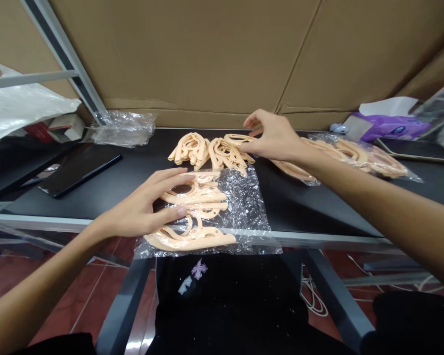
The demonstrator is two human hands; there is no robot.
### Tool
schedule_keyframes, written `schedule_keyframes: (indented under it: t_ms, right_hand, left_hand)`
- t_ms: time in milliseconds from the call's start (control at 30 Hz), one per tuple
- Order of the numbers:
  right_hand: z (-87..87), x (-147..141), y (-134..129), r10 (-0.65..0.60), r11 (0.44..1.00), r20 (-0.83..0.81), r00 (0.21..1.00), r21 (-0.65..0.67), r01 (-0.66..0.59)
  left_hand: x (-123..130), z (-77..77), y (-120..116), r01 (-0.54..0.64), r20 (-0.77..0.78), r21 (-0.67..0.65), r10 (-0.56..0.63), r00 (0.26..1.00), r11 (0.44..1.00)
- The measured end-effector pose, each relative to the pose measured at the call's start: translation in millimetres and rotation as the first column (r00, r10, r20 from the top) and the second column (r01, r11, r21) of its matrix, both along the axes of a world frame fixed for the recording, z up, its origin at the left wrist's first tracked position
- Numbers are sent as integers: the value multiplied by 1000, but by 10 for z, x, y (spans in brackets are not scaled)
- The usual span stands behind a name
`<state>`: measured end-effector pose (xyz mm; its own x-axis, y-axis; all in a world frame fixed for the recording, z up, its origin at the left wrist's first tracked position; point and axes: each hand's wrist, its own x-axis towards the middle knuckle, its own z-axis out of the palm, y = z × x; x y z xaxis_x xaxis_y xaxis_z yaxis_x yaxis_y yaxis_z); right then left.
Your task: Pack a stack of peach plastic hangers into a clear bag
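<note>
- Resting the open left hand [144,207], fingers spread, on a stack of peach plastic hangers [196,207] that lies on a clear plastic bag [247,207]
- Right hand [274,138] open, arched over a loose pile of hangers [225,153]
- Hands well apart, neither clamped
- On the black table [292,207]: more bagged hangers [370,158] at right, a black tablet [77,167] at left

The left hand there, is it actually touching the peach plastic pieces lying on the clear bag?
Touching. The head view shows the left hand resting across the peach plastic pieces, which lie on the clear plastic bag.
</note>
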<state>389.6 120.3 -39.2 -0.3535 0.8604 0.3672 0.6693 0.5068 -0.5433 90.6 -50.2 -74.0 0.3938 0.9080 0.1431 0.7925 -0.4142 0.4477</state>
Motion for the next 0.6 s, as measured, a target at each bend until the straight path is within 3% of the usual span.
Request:
schedule_keyframes:
  t_ms: [133, 300, 367, 467, 600]
  right_hand:
    - [99, 409, -243, 111, 992, -234, 966, -34, -123]
    - [31, 1026, -882, 275, 956, -282, 919, -21, -292]
    - [-45, 1169, -1121, 314, 949, -210, 926, 33, -315]
    - [-155, 1218, -1330, 401, 916, -93, 911, 53, -397]
    - [-216, 1072, -1350, 544, 838, -61, 837, 81, -539]
  left_hand:
    - [-8, -11, 9, 7, 6, 4, -7, 1000, 1000]
    - [30, 6, 10, 8, 8, 0, -8, 1000, 1000]
    - [44, 20, 4, 7, 9, 1, -7, 1000, 1000]
    - [46, 28, -5, 7, 15, -1, -7, 1000, 1000]
    - [29, 16, 1, 13, 23, -4, -13, 1000, 1000]
